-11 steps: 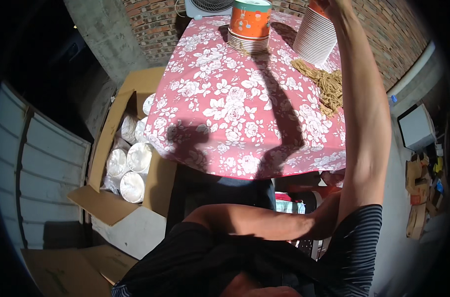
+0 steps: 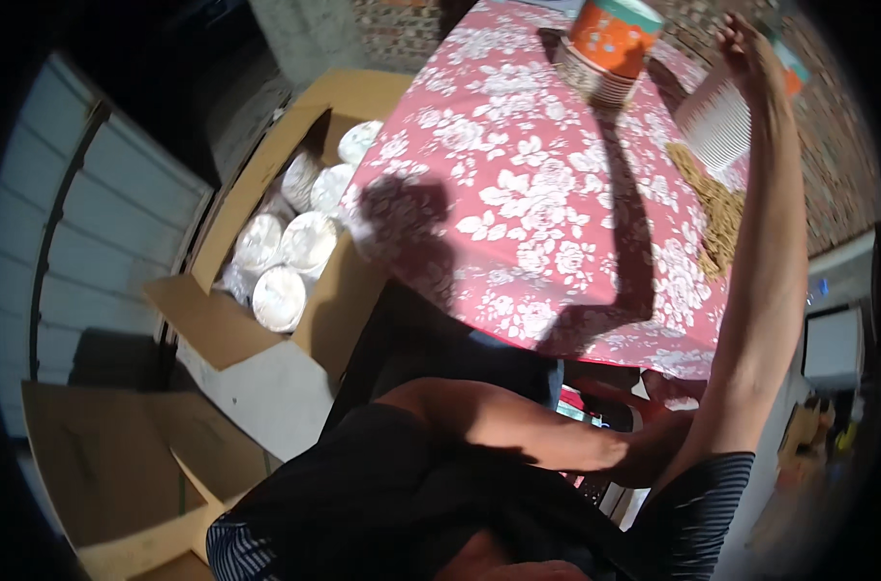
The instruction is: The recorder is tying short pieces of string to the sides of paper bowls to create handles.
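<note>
My right hand (image 2: pixel 741 50) is raised at the far right, beside the top of a tall, tilted stack of paper cups (image 2: pixel 716 121) with white rims and an orange and teal top. Its fingers look apart and no held thing shows, though they are blurred. Next to that forearm lies a heap of tan cord-like strands (image 2: pixel 719 218). Farther left on the table stands a shorter stack of orange paper cups (image 2: pixel 610 48) with a teal band. My left forearm crosses my body; my left hand (image 2: pixel 665 447) is in shadow by my right upper arm, its fingers hidden.
A pink cloth with white flowers covers the table (image 2: pixel 528 194). To its left, an open cardboard box (image 2: pixel 349 290) holds several round, white-ended wrapped packs (image 2: pixel 279 298). More cardboard (image 2: pixel 111 455) lies at lower left. A brick wall (image 2: pixel 847 165) rises behind, and a white boxy object (image 2: pixel 833 347) stands at right.
The view has swung, shifting the table rightward and tilting it. My right hand has drawn back from the tall stack's top, which now shows beside it. My left arm stays across my body.
</note>
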`<state>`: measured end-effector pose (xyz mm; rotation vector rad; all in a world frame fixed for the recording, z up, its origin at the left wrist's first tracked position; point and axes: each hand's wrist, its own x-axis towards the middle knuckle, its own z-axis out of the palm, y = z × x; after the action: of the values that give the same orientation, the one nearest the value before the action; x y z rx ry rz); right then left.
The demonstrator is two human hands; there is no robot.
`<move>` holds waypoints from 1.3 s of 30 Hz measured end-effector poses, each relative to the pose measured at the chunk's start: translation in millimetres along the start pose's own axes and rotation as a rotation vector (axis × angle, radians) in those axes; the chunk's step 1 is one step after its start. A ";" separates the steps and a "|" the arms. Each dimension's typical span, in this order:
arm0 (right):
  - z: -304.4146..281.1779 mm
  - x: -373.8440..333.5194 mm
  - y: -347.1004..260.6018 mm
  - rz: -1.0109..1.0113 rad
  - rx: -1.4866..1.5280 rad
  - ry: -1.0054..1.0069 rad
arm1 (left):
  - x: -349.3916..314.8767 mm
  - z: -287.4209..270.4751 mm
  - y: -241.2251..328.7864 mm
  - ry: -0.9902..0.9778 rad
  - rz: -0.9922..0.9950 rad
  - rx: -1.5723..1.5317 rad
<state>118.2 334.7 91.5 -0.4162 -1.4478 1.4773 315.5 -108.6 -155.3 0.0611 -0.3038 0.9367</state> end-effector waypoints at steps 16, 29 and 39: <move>-90.4 -19.1 39.7 0.088 -0.107 -0.046 | -55.2 55.4 43.3 0.396 -0.103 0.382; -33.7 -158.3 194.0 0.037 -0.623 0.062 | -56.7 181.3 365.3 0.386 1.136 2.898; 38.5 -115.1 208.6 -0.078 -0.883 0.210 | 14.5 200.4 488.4 0.356 1.048 3.380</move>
<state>57.2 262.0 -130.4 -0.9960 -1.8572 0.6336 -113.6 156.3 1.5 -1.9066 -1.3797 -0.7863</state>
